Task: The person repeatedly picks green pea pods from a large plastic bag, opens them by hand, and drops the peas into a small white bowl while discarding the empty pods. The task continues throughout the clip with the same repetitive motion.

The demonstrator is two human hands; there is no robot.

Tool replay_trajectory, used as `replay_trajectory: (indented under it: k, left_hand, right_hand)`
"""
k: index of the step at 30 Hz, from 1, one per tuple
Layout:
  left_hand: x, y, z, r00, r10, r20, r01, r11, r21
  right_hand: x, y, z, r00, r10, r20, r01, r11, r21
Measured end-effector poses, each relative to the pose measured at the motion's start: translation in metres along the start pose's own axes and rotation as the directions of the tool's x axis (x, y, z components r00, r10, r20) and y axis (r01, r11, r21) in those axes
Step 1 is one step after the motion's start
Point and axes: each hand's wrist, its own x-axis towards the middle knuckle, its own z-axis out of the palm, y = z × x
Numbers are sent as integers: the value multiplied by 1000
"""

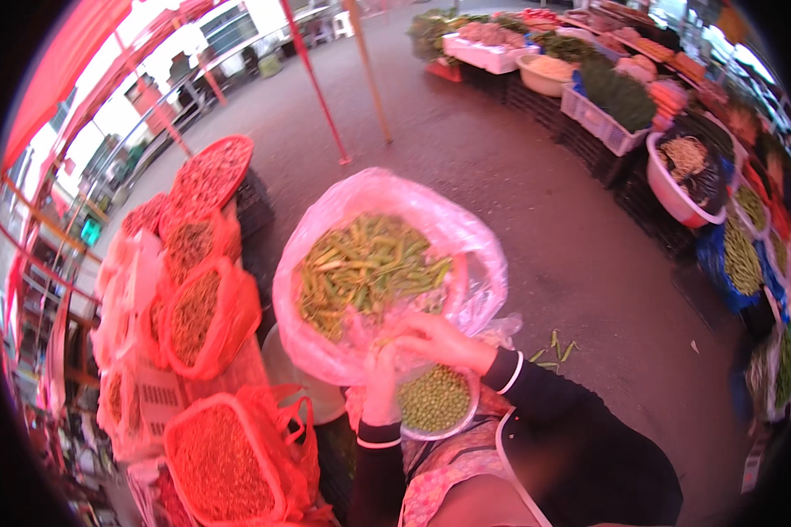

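Both my hands meet over the near rim of a large pink plastic bag, which is spread wide and holds green pea pods. My left hand points up from below, its fingertips at a small, blurred yellowish-green piece. From the right, my right hand reaches in with thumb and fingers brought together against the same spot. Just below my hands, a round bowl of shelled green peas rests by my lap, its upper part partly covered by my wrists and clear plastic.
Red bags of dried goods and a red-lined basket crowd the left side. Loose pods lie on the ground at right. Vegetable basins and a white crate line the far right. A red pole stands ahead.
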Motion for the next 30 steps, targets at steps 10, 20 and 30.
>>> replay_trajectory:
  k: [10, 20, 30]
  left_hand:
    - [-9, -10, 5, 997, -64, 48, 65, 997, -34]
    - [-16, -12, 0, 999, 49, 3, -49, 998, 30]
    - [-25, 0, 6, 998, -57, -17, 57, 998, 20]
  right_hand:
    - [-30, -12, -12, 985, 156, 80, -156, 988, -9]
    - [-43, -6, 24, 983, 47, -178, -54, 998, -34]
    - [-49, 11, 33, 929, 371, -3, -330, 831, 447]
